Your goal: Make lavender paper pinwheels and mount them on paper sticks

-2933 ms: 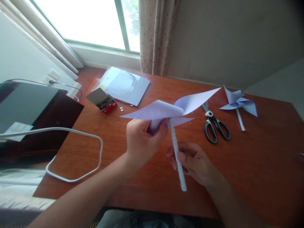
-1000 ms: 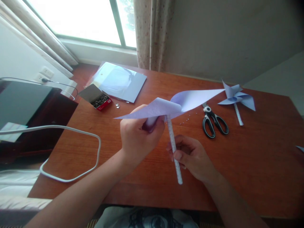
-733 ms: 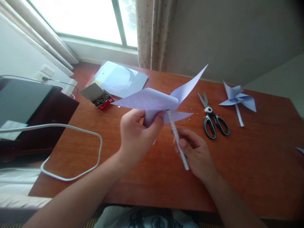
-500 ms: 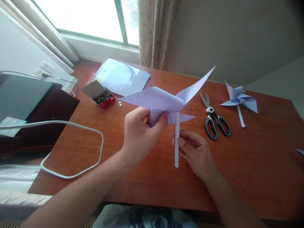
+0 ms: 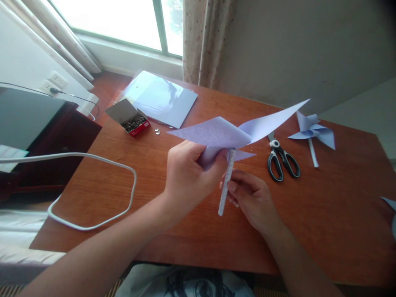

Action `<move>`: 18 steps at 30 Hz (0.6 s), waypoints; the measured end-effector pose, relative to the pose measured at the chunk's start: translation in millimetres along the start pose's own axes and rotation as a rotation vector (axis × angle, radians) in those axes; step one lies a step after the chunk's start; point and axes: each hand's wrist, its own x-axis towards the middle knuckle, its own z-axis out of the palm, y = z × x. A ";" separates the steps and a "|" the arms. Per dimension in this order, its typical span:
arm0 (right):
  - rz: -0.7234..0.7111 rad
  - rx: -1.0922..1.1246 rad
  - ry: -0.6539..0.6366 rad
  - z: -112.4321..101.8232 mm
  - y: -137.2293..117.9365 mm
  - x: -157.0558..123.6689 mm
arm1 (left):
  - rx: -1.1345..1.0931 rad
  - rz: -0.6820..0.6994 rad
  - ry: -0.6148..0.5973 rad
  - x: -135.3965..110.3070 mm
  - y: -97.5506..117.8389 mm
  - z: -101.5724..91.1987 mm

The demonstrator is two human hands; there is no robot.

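A pale lilac paper pinwheel [image 5: 216, 133] is held above the wooden table [image 5: 154, 185]. My left hand [image 5: 188, 175] is closed on its folded centre from below, thumb and fingers pinching the paper. My right hand [image 5: 250, 200] is closed on the white rolled paper stick [image 5: 225, 185], which runs from the pinwheel's centre down and slightly left. One blade points far right toward the scissors.
Black-handled scissors [image 5: 281, 159] lie right of the pinwheel, with a finished lilac pinwheel [image 5: 311, 132] beyond them. An open red box of pins [image 5: 131, 119] and a sheet pack [image 5: 161, 97] sit at the back left. A white cable [image 5: 93, 189] loops over the left edge.
The stick's lower end has swung from pointing right to pointing slightly left. The long blade has dropped from pointing up-right to lying flatter. Both hands kept their hold.
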 end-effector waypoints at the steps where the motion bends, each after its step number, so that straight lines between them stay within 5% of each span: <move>1: -0.003 0.006 0.002 0.3 -0.3 -0.1 | -0.001 0.003 0.000 0.0 0.1 0.0; 18: 0.007 0.002 -0.011 -1.4 -0.2 -0.5 | 0.035 0.027 0.003 -0.1 -0.3 0.4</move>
